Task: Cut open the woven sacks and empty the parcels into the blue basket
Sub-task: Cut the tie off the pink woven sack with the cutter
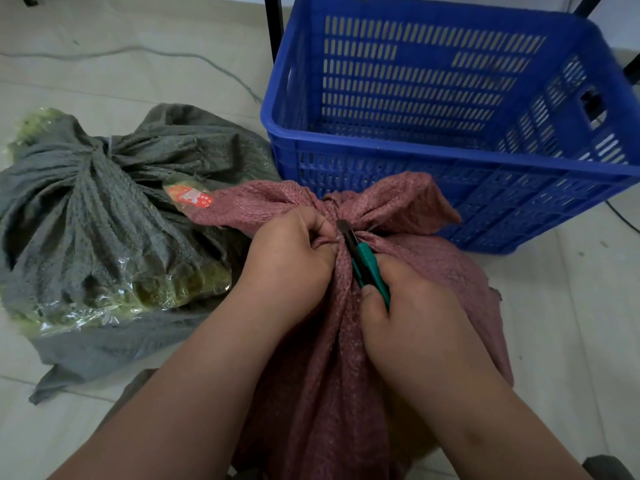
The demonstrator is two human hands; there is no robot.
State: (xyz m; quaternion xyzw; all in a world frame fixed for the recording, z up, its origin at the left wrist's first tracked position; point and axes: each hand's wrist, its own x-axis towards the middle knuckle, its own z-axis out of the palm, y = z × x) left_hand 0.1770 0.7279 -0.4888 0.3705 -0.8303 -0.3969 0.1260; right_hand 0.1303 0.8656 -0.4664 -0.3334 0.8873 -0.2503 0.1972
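Observation:
A pink-red woven sack (443, 268) stands on the floor in front of me, its neck bunched and tied. My left hand (287, 258) pinches the gathered neck just left of the tie. A green utility knife (363, 259) is gripped in my right hand (408, 323), its tip pressed against the tie at the neck. The blue basket (381, 150) stands behind the sack, with nothing visible inside. To the left lies a tied grey woven sack (104, 209); clear plastic parcels with greenish contents show through tears in it.
Pale tiled floor (121, 74) surrounds everything. A grey cable (194, 57) runs across the floor at the back left. Black metal legs (275, 26) rise behind the basket. A dark cable lies on the floor right of the basket.

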